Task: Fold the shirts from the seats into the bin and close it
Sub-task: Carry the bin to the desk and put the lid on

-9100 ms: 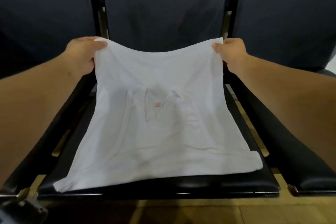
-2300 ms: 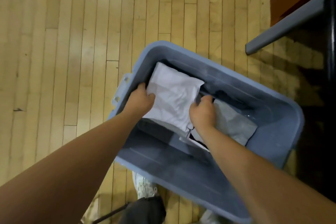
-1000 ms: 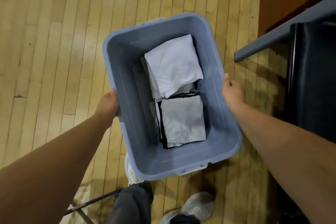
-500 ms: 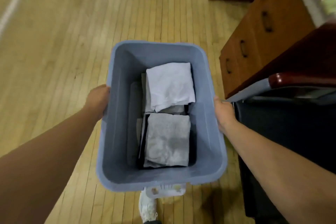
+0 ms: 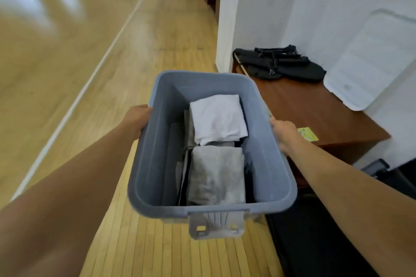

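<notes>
With fingers of the left hand curled on the left rim and those of the right hand clamped on the right rim, held the bin off the floor, lidless, with a white shirt far and a grey shirt near inside. Probably called for even, level grips to avoid tipping the folded stacks. Had the right wall just beside the table edge, and wide floor open to the left. Looked like a lid leaning far right on the table.
</notes>
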Motion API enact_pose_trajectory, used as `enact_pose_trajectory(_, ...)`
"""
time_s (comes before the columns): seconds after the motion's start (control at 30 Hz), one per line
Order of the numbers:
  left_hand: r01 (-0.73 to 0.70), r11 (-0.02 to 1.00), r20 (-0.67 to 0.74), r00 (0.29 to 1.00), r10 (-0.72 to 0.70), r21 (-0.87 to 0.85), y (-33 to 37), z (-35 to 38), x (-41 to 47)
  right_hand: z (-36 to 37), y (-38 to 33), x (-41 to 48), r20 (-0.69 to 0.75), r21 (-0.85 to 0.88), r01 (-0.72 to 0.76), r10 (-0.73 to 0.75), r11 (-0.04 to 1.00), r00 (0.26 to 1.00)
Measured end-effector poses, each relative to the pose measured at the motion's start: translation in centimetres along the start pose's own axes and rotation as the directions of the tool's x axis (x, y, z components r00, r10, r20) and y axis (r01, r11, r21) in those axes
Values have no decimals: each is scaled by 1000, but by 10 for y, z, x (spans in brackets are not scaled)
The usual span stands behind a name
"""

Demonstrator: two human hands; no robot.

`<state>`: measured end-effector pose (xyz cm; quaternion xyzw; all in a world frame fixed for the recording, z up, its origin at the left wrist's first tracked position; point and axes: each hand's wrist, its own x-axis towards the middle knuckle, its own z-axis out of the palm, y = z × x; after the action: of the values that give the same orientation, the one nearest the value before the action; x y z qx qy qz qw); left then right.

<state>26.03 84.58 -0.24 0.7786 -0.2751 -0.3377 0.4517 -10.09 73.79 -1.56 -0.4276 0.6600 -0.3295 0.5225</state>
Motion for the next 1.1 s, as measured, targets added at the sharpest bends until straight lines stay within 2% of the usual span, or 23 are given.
enact_pose_trajectory(0.1,-36,999,-4,999,36,9,53,5,2,-29,-45,-7,-10,31,-19,19,999,1000)
enact_pose_trajectory(0.27,-85,996,51,995,84,13,114,48,36,-75,-84,23,-41,56,37,-35,998,999)
enact_pose_trajectory(0.73,-71,984,227,973,33,161,207,280,211,-148,-87,235,-248,182,-46,92,982,964)
enact_pose_trajectory(0.83,-90,975,284,958,30,202,226,327,247,-159,-92,264,-313,211,-34,101,977,945)
enact_pose_trajectory(0.97,-184,955,387,918,82,233,256,384,275,-168,-98,301,-423,245,-28,133,969,896)
enact_pose_trajectory(1.1,-221,944,519,852,65,245,276,444,329,-167,-99,339,-520,286,-8,163,958,839)
